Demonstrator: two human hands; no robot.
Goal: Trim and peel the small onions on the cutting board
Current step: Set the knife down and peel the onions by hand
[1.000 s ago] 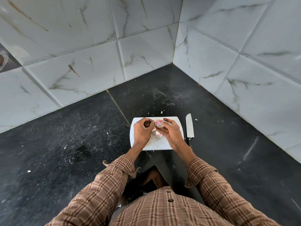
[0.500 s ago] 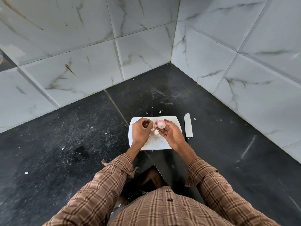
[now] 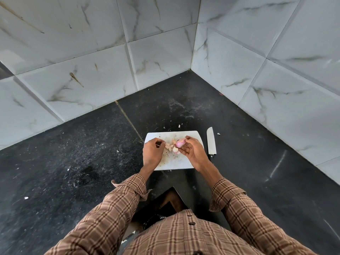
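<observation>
Onion (image 3: 180,143): pinched in your right hand (image 3: 193,151) over cutting board (image 3: 184,162) (left hand (image 3: 152,151) pinches a skin strip (image 3: 157,145)).

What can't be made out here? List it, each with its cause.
Head view only:
- Knife handle: mostly covered by the right hand and forearm.
- Whether the left hand pinches a strip of peel: too small to tell.
- How many onions lie on the cutting board below the held onion: too small, partly behind fingers.
- Floor below the counter: cut off by the body.
</observation>
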